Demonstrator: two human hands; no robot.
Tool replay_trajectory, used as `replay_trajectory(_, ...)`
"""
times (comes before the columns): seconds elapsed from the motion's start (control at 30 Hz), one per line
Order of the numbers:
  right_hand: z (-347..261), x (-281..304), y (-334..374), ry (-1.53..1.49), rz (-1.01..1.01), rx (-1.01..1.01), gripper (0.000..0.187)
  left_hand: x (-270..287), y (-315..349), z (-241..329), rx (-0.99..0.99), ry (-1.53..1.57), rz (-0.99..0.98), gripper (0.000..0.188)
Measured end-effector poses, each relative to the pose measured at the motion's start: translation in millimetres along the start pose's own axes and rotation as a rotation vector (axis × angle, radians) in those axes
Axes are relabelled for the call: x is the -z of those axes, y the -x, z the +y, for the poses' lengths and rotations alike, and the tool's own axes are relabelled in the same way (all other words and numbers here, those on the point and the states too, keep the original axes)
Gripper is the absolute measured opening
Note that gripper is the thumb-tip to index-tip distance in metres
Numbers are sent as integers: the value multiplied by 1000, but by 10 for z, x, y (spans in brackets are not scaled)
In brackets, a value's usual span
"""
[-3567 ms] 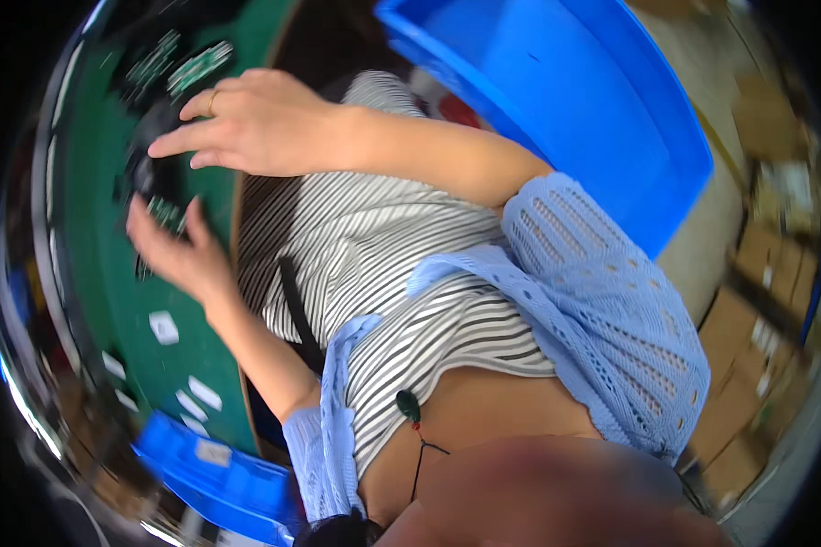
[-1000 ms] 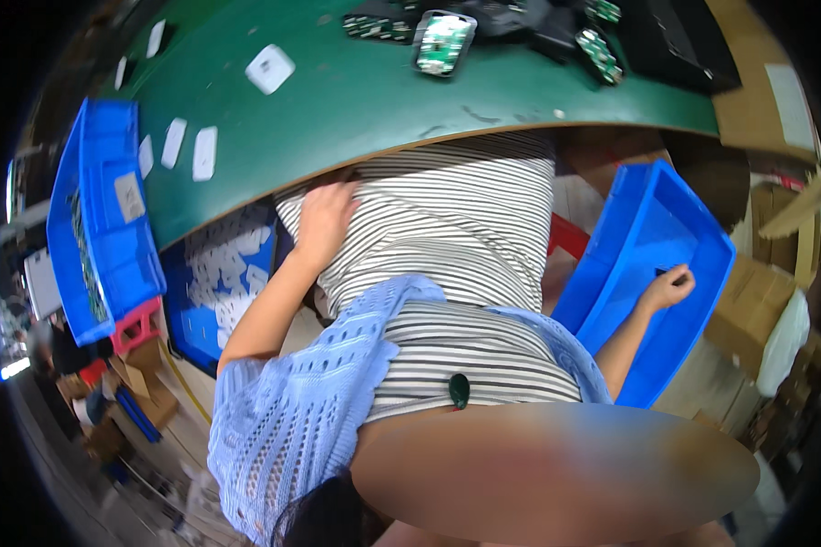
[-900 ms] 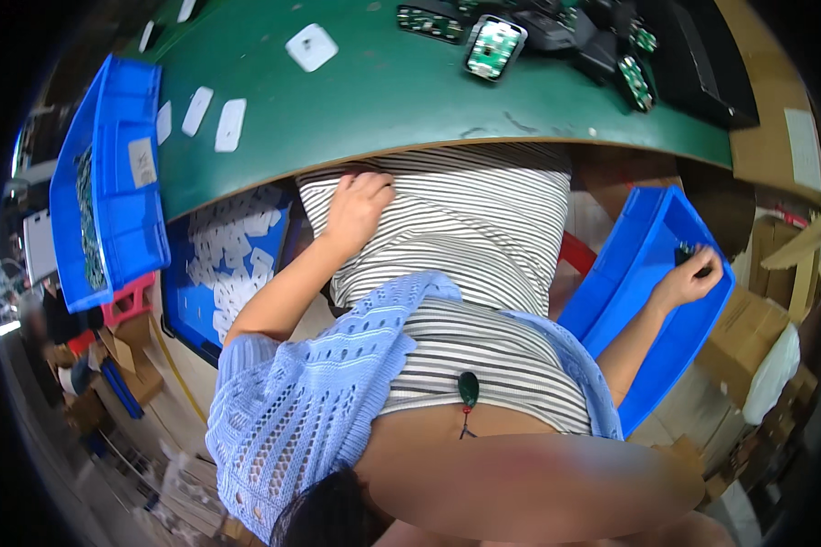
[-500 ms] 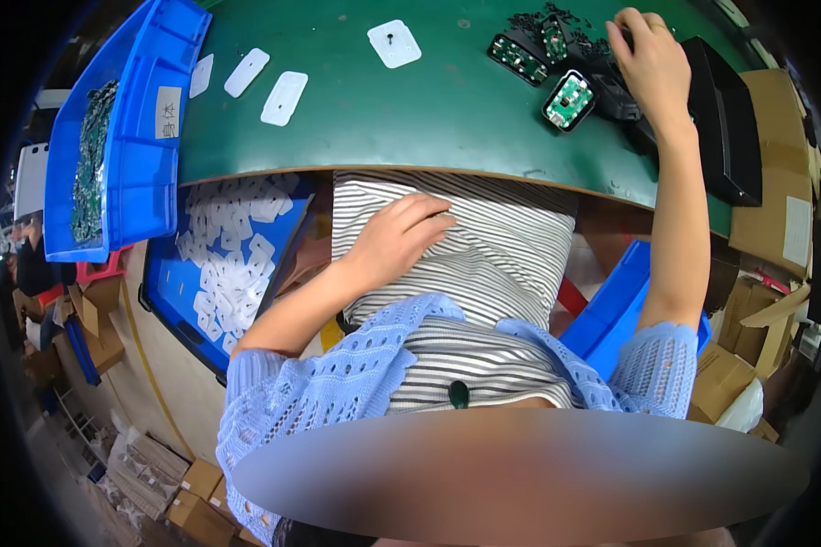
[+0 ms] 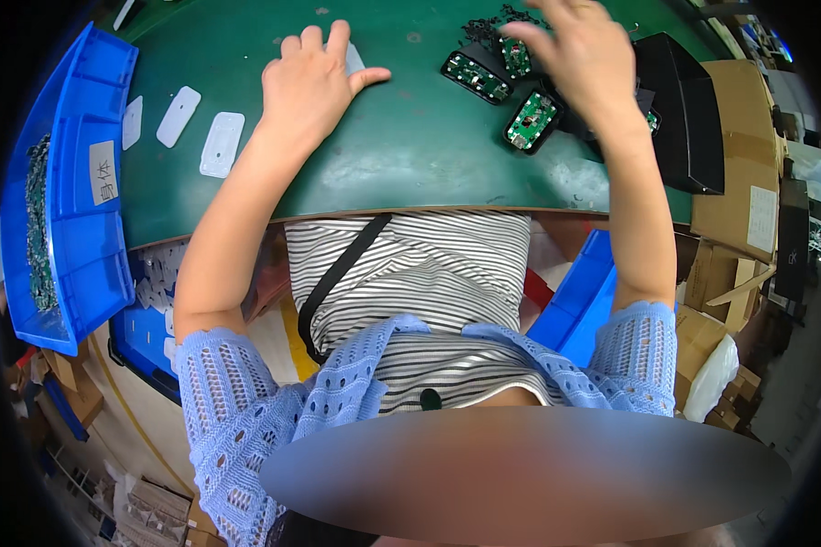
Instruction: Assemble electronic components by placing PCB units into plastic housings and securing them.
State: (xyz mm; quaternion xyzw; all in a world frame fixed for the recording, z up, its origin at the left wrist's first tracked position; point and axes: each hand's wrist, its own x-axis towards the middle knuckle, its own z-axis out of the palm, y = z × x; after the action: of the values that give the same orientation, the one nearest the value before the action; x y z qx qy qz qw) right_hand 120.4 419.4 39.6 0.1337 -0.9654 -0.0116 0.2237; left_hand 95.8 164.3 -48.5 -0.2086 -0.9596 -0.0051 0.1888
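Note:
My left hand (image 5: 308, 87) lies over a white plastic cover (image 5: 354, 60) on the green table, fingers spread and thumb stuck out to the right. Most of that cover is hidden under the hand. My right hand (image 5: 585, 62) hovers above black housings at the far right, its thumb apart from the fingers; the fingertips reach the picture's top edge, and nothing shows in them. Below and left of it sit a black housing with a green circuit board (image 5: 532, 121) and another such housing (image 5: 477, 77). Small black parts (image 5: 492, 29) are heaped behind these.
Three white covers, one of them a ribbed cover (image 5: 222, 145), lie on the green table (image 5: 383, 173) at left. A blue bin (image 5: 101, 237) of circuit boards stands at the left edge. At right are a black box (image 5: 679, 118) and a cardboard box (image 5: 743, 155).
My left hand has risen from my lap to the white cover on the table. My right hand has shifted left over the housings. The view has turned somewhat.

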Motion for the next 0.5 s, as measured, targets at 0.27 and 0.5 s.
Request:
replay_trajectory(0.27,-383,-310,7,105,-463,214,34,106,43,-56,-110,206,-40,58)
replay_trajectory(0.5,-524,-247,249,-724,119,164,32,242,349,-174,-145,619,-33,62)
